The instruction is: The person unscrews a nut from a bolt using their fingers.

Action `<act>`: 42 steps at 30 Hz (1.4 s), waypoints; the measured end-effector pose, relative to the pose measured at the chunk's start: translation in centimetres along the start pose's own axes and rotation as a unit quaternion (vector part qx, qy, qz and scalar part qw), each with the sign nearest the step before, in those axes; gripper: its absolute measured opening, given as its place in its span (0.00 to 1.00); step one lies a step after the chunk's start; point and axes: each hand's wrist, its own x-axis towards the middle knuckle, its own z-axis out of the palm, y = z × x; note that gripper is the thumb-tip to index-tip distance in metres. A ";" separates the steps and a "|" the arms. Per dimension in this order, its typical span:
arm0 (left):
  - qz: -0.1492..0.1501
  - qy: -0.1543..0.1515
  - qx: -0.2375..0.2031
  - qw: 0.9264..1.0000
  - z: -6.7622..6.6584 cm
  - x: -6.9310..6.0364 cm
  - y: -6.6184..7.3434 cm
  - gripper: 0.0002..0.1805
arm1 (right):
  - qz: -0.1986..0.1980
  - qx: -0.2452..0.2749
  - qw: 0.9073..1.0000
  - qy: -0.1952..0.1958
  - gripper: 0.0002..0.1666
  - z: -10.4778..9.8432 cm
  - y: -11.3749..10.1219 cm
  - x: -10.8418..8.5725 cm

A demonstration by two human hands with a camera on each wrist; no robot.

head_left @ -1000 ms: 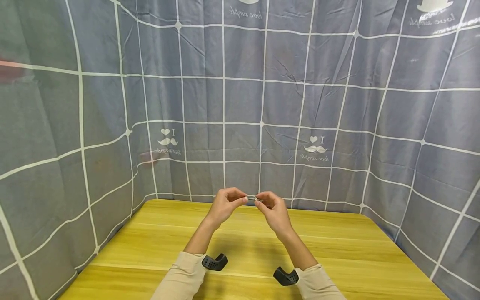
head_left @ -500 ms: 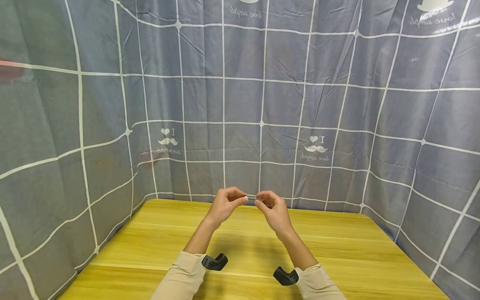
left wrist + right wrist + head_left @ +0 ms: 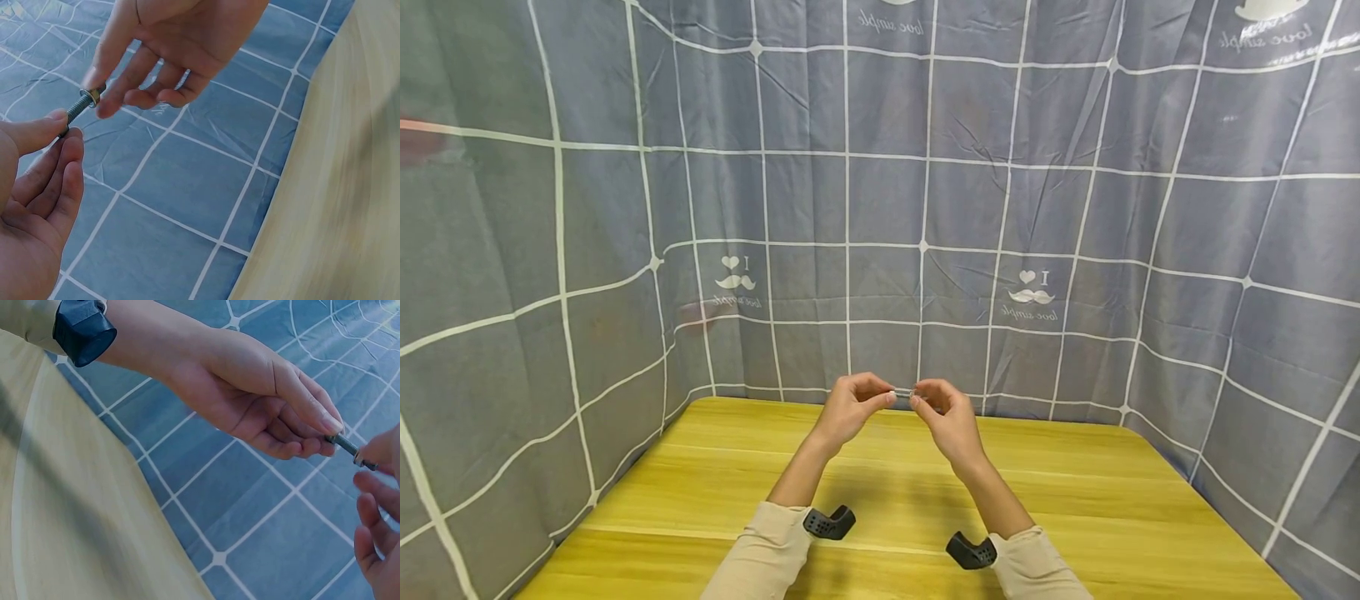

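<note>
My left hand (image 3: 846, 412) pinches one end of a threaded metal bolt (image 3: 77, 110) between thumb and fingertips. The bolt is held in the air, tilted in the left wrist view. Near its other end sits a brassy nut (image 3: 95, 95) with a pale washer-like rim. My right hand (image 3: 951, 421) has its thumb and forefinger on either side of this nut, the thumb touching it; its other fingers are loosely bent. In the right wrist view the left fingers (image 3: 325, 425) hide one bolt end, and the right hand is partly cut off by the frame edge.
A yellow wood-grain table (image 3: 880, 500) lies below both hands. Grey-blue curtains (image 3: 880, 200) with white grid lines hang behind it and at both sides. Each forearm has a beige sleeve and a black wrist camera (image 3: 829, 523).
The right fingertips have shifted very slightly up and to the right at the nut end. The left hand stays in place and still holds the bolt.
</note>
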 end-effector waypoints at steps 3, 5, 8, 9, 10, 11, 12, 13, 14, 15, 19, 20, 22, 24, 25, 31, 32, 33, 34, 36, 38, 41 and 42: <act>0.002 0.000 0.003 1.000 0.0 0.0 0.0 0.08 | 0.007 -0.004 1.000 -0.002 0.11 0.0 0.0 0.1; 0.003 -0.002 0.004 1.000 0.0 0.0 -0.1 0.08 | 0.007 -0.006 1.000 -0.006 0.11 0.0 -0.1 0.1; 0.002 -0.002 0.001 1.000 0.0 0.1 -0.1 0.08 | -0.002 -0.007 1.000 -0.008 0.09 -0.1 -0.1 0.1; 0.001 -0.002 0.000 1.000 0.0 0.1 -0.1 0.08 | -0.004 -0.008 1.000 -0.009 0.10 -0.1 -0.1 0.1; 0.001 -0.001 -0.003 1.000 0.0 0.1 -0.1 0.08 | -0.005 -0.008 1.000 -0.010 0.11 -0.1 0.0 0.1; 0.000 -0.001 -0.004 1.000 0.0 0.1 -0.2 0.08 | -0.005 -0.006 1.000 -0.010 0.11 -0.1 0.0 0.0; 0.001 -0.001 -0.004 1.000 0.1 0.1 -0.2 0.08 | -0.003 -0.004 1.000 -0.009 0.12 -0.1 0.0 0.0; 0.001 -0.001 -0.003 1.000 0.1 0.1 -0.2 0.08 | 0.000 -0.001 1.000 -0.009 0.12 -0.1 0.1 0.0; 0.002 -0.001 -0.002 1.000 0.1 0.1 -0.2 0.08 | 0.003 0.001 1.000 -0.006 0.12 -0.1 0.1 0.0; 0.001 -0.001 -0.001 1.000 0.1 0.0 -0.2 0.08 | 0.005 0.003 1.000 -0.003 0.11 -0.1 0.7 0.1; 0.001 -0.001 0.005 1.000 0.1 0.0 -0.1 0.08 | 0.003 0.017 1.000 0.012 0.11 -0.1 3.0 0.8; 0.001 0.000 0.004 1.000 0.1 0.1 -0.1 0.08 | 0.000 0.018 1.000 0.014 0.10 -0.1 3.5 1.0; 0.001 0.002 -0.001 1.000 0.0 0.1 -0.1 0.08 | -0.001 0.022 1.000 0.015 0.09 -0.1 3.9 1.2; 0.000 0.002 -0.005 1.000 0.0 0.1 -0.2 0.09 | 0.002 0.024 1.000 0.015 0.08 0.0 3.8 1.2; 0.000 0.002 -0.007 1.000 0.0 0.1 -0.2 0.09 | 0.004 0.024 1.000 0.015 0.09 0.0 3.7 1.2; 0.001 0.001 -0.003 1.000 0.0 0.1 -0.2 0.08 | 0.014 0.012 1.000 0.004 0.11 0.0 1.4 0.5; 0.001 0.001 -0.002 1.000 0.0 0.1 -0.2 0.08 | 0.014 0.009 1.000 -0.001 0.11 0.0 0.9 0.4; 0.000 0.001 0.000 1.000 0.0 0.1 -0.1 0.08 | 0.013 0.006 1.000 -0.005 0.11 0.0 0.4 0.2; 0.000 0.001 0.000 1.000 0.0 0.0 -0.1 0.08 | 0.011 0.003 1.000 -0.008 0.11 0.0 0.1 0.1; 0.000 0.000 0.000 1.000 0.0 0.0 0.0 0.08 | 0.007 -0.001 1.000 -0.009 0.10 0.0 -0.2 0.0; -0.001 0.000 -0.001 1.000 0.0 0.0 0.0 0.08 | 0.002 0.002 1.000 -0.008 0.10 0.0 -0.2 -0.1; -0.001 0.000 -0.004 1.000 -0.1 0.0 -0.1 0.08 | 0.001 0.007 1.000 -0.006 0.12 0.0 -0.1 -0.1; -0.001 0.000 -0.004 1.000 -0.1 0.0 -0.1 0.08 | 0.002 0.009 1.000 -0.006 0.12 0.0 -0.1 -0.1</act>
